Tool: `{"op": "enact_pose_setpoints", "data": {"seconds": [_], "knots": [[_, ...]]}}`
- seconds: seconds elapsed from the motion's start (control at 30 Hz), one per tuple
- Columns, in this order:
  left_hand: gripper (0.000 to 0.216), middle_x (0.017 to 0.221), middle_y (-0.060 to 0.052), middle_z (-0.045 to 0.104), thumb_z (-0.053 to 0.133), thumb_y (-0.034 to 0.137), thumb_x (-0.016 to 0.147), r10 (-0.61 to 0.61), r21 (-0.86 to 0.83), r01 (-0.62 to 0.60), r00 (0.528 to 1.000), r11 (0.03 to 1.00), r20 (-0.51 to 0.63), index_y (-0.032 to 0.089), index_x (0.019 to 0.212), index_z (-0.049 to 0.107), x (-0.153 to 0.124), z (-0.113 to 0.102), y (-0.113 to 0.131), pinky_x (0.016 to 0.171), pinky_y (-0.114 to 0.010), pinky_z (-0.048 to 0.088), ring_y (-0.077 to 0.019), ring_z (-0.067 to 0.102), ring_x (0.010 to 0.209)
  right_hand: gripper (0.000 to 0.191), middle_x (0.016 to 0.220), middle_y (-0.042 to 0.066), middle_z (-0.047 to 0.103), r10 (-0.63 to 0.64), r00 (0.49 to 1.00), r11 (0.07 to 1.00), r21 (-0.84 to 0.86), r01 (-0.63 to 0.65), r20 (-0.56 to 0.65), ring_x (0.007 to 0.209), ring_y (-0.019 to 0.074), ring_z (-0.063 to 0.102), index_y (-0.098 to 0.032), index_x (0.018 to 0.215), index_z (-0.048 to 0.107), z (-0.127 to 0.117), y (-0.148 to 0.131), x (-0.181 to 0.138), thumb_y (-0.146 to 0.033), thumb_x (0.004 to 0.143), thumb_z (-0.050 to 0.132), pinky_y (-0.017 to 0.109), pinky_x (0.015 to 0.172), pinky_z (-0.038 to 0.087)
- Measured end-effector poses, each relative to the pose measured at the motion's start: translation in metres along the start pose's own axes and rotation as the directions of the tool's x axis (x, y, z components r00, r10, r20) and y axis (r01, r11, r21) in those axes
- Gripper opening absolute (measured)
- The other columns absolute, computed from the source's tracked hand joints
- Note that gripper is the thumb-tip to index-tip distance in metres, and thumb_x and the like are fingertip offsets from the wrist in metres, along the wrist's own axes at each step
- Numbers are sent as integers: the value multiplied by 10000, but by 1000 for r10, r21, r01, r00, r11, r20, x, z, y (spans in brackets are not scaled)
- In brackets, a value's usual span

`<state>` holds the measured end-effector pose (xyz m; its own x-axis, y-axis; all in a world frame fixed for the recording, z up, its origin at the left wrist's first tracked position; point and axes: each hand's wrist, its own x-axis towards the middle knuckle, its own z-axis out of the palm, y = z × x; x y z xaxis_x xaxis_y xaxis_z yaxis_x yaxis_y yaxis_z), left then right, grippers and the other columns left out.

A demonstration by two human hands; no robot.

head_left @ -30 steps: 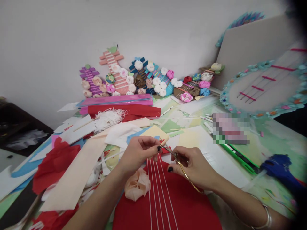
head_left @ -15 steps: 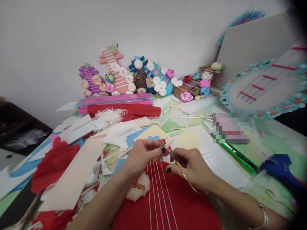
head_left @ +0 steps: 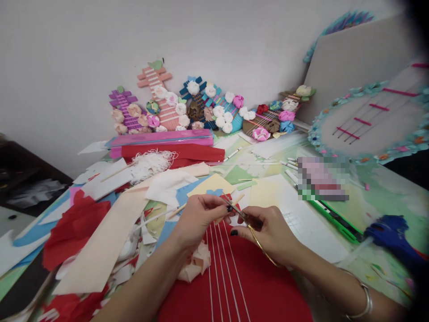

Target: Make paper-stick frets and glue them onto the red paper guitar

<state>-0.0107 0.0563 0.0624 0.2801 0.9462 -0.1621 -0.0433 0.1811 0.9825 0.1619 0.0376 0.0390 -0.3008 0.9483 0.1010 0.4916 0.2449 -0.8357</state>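
1. Left hand (head_left: 196, 219) has its fingers pinched on the top ends of the white strings (head_left: 221, 261), right at the top edge of the red paper (head_left: 264, 295).
2. Right hand (head_left: 273, 235) grips the gold scissors (head_left: 248, 225), with the blades pointing at that pinched spot.
3. The red paper lies on the table (head_left: 372, 197) just in front of the person, strings running down its middle.
4. A peach paper flower (head_left: 197, 264) sits under the left wrist, touching the red paper.

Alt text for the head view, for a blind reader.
Two bare hands work over a red paper shape with white strings: the right hand holds gold scissors at the strings' top, where the left hand pinches them. Paper scraps and flowered paper instruments cover the table.
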Motion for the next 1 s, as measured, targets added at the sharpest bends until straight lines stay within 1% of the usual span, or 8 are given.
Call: {"op": "enact_pose_setpoints", "data": {"seconds": [0.13,0.27,0.43,0.57,0.7,0.87,0.93,1.0], "knots": [[84,589,-27,648,651,207,697,7,-4,-7,1000,1000,-10,126,690,672,1,-2,-2,705,-272,446,-132,584,632,317,483,-61,340,8,1000,1000,-3,-8,-12,486,70,274,-148,592,548,0,1,1,-427,709,643,213,457,213],[99,642,-43,676,664,220,695,-5,19,6,999,1000,-35,123,707,678,2,-2,-4,643,-252,438,-118,573,598,331,491,-60,320,12,1000,1000,12,-12,-15,494,73,266,-149,576,531,0,2,1,-432,708,643,216,460,211],[80,640,-41,677,659,204,704,5,-16,-6,1000,1000,-19,125,698,674,1,-1,-2,701,-259,446,-117,582,615,333,498,-61,294,7,1000,1000,25,-7,-14,498,77,252,-147,603,570,0,3,1,-455,708,638,219,458,210],[84,644,-46,675,657,206,704,11,-17,-11,1000,1000,-10,125,711,681,1,-1,-2,722,-274,451,-127,588,631,349,500,-60,287,11,1000,999,32,-11,-12,500,77,250,-149,583,560,0,3,1,-467,700,641,219,454,211],[88,675,-56,680,659,207,695,19,-20,-19,1000,1000,-6,124,700,688,2,-2,-3,737,-294,458,-141,599,646,362,497,-58,293,-13,1000,1000,27,14,-19,493,78,249,-152,583,567,-1,4,1,-487,708,625,220,450,212],[86,626,-50,657,659,201,697,19,-39,-19,1000,999,21,125,707,699,2,-2,-3,761,-315,465,-141,594,625,389,485,-60,276,-26,999,999,38,27,-36,489,75,235,-152,541,541,0,4,1,-498,687,643,218,451,214],[71,664,-55,667,654,186,702,21,-65,-19,999,998,38,129,705,696,1,-2,-1,773,-316,465,-133,594,631,372,481,-61,284,-17,998,999,44,20,-55,489,75,236,-152,540,541,1,4,1,-476,675,663,218,456,220],[58,697,-55,675,655,180,706,31,-92,-26,998,995,51,135,720,689,1,-2,1,765,-311,470,-130,600,641,318,486,-60,305,10,997,998,69,-4,-75,492,77,248,-153,593,580,1,3,1,-446,675,672,218,461,229]]}}
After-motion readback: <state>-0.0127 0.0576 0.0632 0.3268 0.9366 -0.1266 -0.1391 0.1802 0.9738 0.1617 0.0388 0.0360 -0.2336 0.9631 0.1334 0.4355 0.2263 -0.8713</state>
